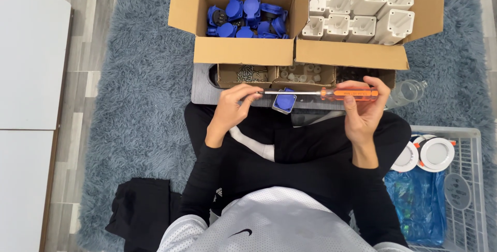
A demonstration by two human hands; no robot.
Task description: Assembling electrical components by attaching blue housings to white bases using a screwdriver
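My right hand (362,109) grips the screwdriver (331,94) by its stiff, light orange handle; my left hand (233,108) pinches its slim tip.

Shaggy grey-blue rug (140,91) over grey wood-plank floor (88,3), perhaps white cabinet panels (28,50) leftward.

screwdriver tip (260,93) hidden, small screws (247,73) indistinct

A single head-worn camera looks almost straight down over a seated person's lap, close enough that the torso fills the bottom edge. The view faces forward across crossed legs to two open boxes (243,50) at the top, a grey rug (140,102) beneath, and a wire basket (466,138) at right.
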